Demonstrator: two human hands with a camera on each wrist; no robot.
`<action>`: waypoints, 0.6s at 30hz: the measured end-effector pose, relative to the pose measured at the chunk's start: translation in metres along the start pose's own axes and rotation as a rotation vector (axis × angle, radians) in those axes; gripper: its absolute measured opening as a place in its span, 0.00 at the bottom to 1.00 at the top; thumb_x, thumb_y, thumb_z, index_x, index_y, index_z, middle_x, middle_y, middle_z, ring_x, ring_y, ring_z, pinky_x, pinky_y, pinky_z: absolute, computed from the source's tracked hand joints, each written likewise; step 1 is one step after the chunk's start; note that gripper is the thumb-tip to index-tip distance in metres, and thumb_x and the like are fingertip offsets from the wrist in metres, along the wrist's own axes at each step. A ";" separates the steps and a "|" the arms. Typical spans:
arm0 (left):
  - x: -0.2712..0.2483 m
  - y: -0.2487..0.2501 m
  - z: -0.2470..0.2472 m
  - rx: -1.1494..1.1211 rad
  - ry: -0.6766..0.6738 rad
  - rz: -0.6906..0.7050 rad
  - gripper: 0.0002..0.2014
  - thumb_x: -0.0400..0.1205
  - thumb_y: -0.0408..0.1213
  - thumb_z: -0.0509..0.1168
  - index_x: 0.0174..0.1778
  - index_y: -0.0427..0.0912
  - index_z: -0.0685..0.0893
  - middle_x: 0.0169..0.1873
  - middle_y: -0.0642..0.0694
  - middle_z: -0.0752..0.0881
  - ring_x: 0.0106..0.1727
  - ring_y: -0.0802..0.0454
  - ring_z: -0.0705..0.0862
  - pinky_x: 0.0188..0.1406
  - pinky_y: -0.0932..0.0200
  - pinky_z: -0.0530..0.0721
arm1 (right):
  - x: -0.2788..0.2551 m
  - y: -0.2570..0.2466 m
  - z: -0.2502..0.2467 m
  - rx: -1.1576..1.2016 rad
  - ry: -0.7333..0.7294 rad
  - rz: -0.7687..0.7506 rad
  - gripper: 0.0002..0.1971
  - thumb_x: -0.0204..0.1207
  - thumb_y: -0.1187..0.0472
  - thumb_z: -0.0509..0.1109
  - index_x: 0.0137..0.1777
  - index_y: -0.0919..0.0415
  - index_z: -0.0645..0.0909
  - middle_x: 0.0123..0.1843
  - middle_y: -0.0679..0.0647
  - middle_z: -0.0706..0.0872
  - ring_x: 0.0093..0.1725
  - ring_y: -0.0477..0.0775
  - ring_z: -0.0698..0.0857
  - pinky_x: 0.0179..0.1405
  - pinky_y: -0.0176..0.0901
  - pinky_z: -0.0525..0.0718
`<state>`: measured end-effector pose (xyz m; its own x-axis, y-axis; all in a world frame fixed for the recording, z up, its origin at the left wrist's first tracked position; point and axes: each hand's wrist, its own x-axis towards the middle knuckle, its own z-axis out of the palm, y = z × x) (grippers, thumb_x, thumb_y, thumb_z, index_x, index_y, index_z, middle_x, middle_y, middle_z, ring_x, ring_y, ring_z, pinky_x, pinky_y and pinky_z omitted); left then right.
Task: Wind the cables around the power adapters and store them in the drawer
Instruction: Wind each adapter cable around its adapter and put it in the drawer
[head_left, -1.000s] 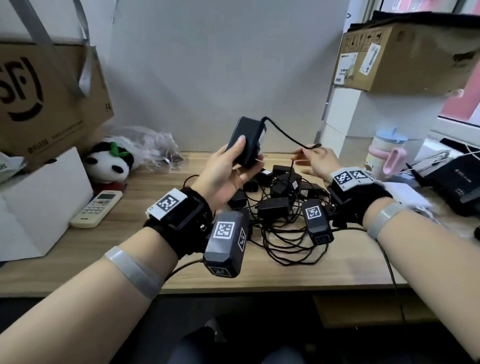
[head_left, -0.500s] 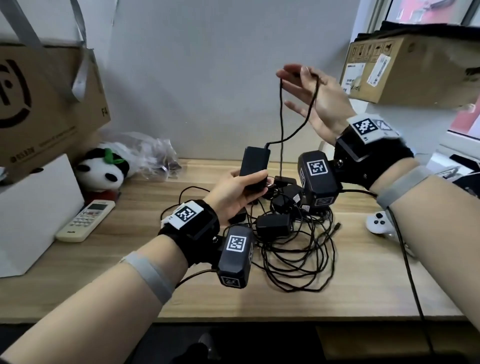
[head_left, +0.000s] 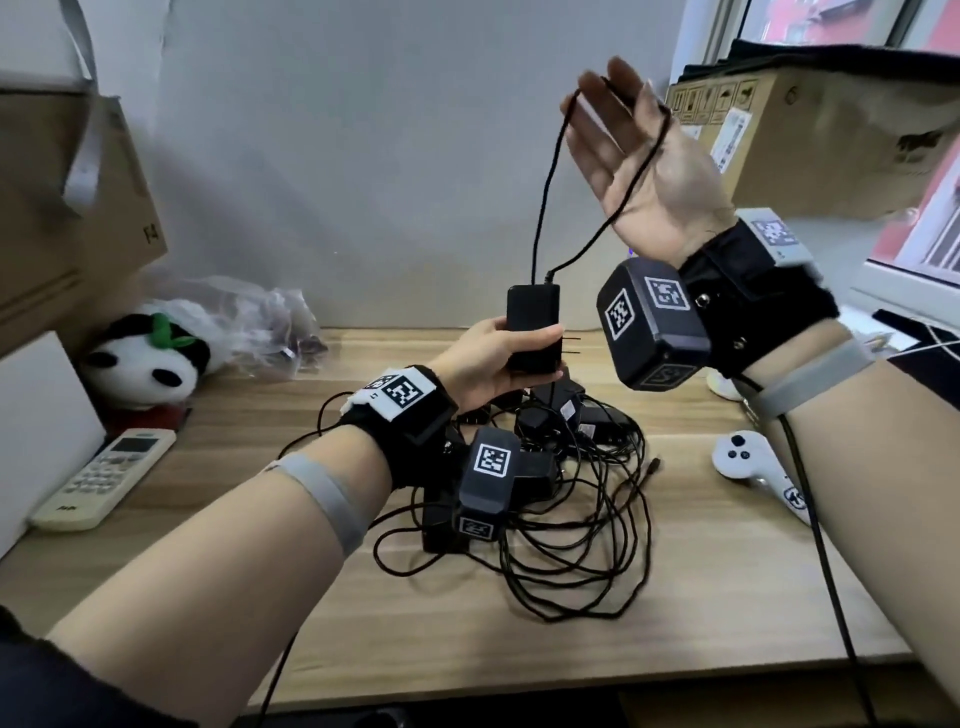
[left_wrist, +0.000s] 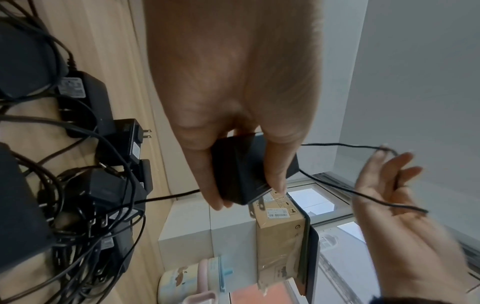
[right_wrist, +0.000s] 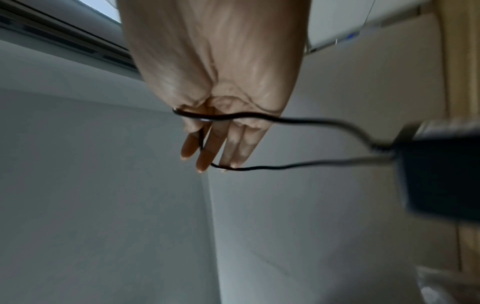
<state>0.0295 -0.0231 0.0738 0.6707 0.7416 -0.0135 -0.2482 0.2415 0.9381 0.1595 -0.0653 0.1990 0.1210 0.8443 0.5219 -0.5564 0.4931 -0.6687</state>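
Note:
My left hand (head_left: 488, 364) grips a black power adapter (head_left: 534, 322) upright above the wooden desk (head_left: 727, 597), thumb on one face and fingers on the other (left_wrist: 249, 168). Its thin black cable (head_left: 543, 192) rises from the top and loops over my raised right hand (head_left: 639, 171). That hand's fingers are straight, and the cable (right_wrist: 298, 120) runs across the palm and between two fingers. A tangled pile of several more black adapters and cables (head_left: 566, 483) lies on the desk below my hands. No drawer is in view.
A panda plush (head_left: 145, 358), a crumpled plastic bag (head_left: 249, 317) and a white remote control (head_left: 104, 483) lie at the left. A white game controller (head_left: 753, 467) sits at the right. Cardboard boxes stand at the left (head_left: 67, 208) and upper right (head_left: 831, 130).
My right hand has risen from the desk to high above the adapter, drawing the cable up into a loop. The left hand has lowered the adapter and turned it upright.

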 end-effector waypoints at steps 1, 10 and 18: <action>0.001 0.000 -0.002 0.004 0.006 0.013 0.15 0.80 0.28 0.67 0.61 0.28 0.76 0.53 0.33 0.81 0.48 0.42 0.85 0.51 0.49 0.88 | -0.001 0.001 -0.009 -0.027 0.057 0.002 0.15 0.87 0.59 0.52 0.57 0.63 0.80 0.52 0.56 0.88 0.57 0.57 0.85 0.61 0.48 0.83; 0.001 0.040 -0.021 -0.162 0.152 0.324 0.07 0.80 0.30 0.68 0.50 0.32 0.79 0.41 0.39 0.84 0.44 0.44 0.86 0.50 0.51 0.88 | -0.054 0.091 -0.104 -1.554 -0.171 0.797 0.24 0.73 0.40 0.69 0.68 0.43 0.73 0.42 0.52 0.83 0.33 0.47 0.81 0.29 0.33 0.82; -0.010 0.050 -0.040 -0.217 0.191 0.375 0.10 0.81 0.30 0.67 0.55 0.29 0.78 0.44 0.37 0.84 0.44 0.43 0.86 0.52 0.49 0.88 | -0.031 0.092 -0.089 -1.122 0.227 0.319 0.13 0.85 0.59 0.56 0.40 0.58 0.78 0.37 0.52 0.83 0.34 0.47 0.82 0.24 0.26 0.78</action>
<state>-0.0174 0.0063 0.1066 0.3715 0.8995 0.2300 -0.6029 0.0453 0.7965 0.1779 -0.0277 0.0744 0.3133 0.9244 0.2175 0.4296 0.0663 -0.9006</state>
